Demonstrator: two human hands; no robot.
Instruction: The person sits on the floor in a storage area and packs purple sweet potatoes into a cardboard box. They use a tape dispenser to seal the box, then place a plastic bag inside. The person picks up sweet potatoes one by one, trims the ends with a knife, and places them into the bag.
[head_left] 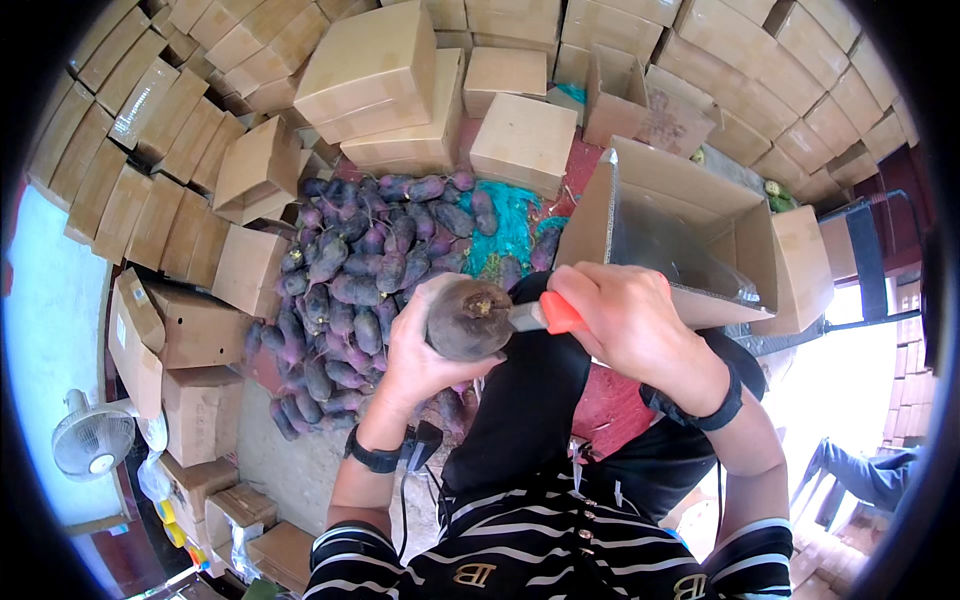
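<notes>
A dark purple radish point(466, 322) rests in my left hand point(408, 345), its cut, brownish top end turned up toward me. My left fingers are wrapped round its side. In my right hand point(625, 315) is a knife point(562, 313) with an orange-red handle. Its short blade touches the radish beside the top end; whether it is cut in, I cannot tell. Past my left hand lies a large heap of similar purple radishes point(350, 265) on the floor, several with thin stalks or roots on them. A few rest on a crumpled teal plastic sheet point(505, 225).
A large open carton point(690, 225) with clear plastic lining stands beyond my right hand. Stacked cardboard boxes point(370, 75) ring the far side. At the left are a white fan point(93, 440) and more boxes point(200, 410). Another person's leg point(865, 475) shows at the far right.
</notes>
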